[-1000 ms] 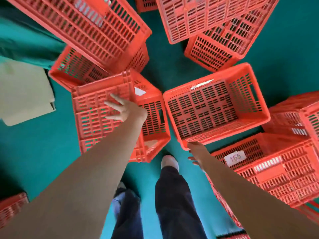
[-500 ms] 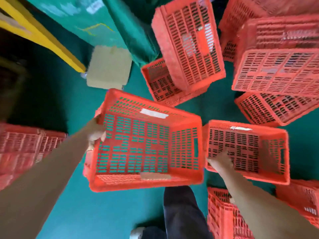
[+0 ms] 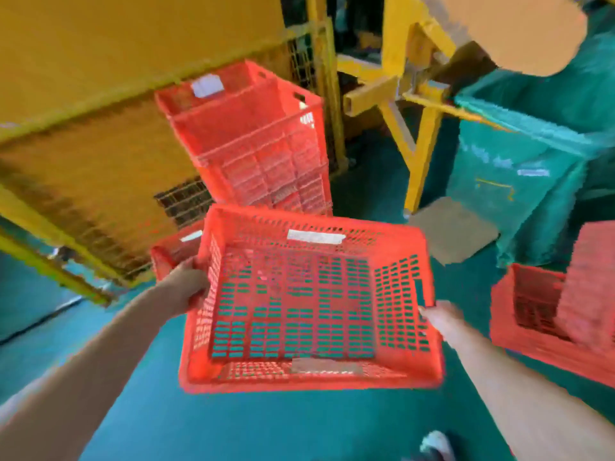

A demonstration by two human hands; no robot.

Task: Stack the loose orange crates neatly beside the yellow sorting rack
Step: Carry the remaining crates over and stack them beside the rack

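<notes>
left hand (image 3: 186,287) and right hand (image 3: 440,317) each clasp a side wall of one orange crate (image 3: 293,304) held just short of the yellow rack (image 3: 100,104), where a tall stack (image 3: 256,141) already stands beside it, while loose crates (image 3: 535,307) farther off await stacking.

Green sack (image 3: 519,181) right; flat cardboard piece (image 3: 456,234) beside it on teal floor (image 3: 233,427).
</notes>
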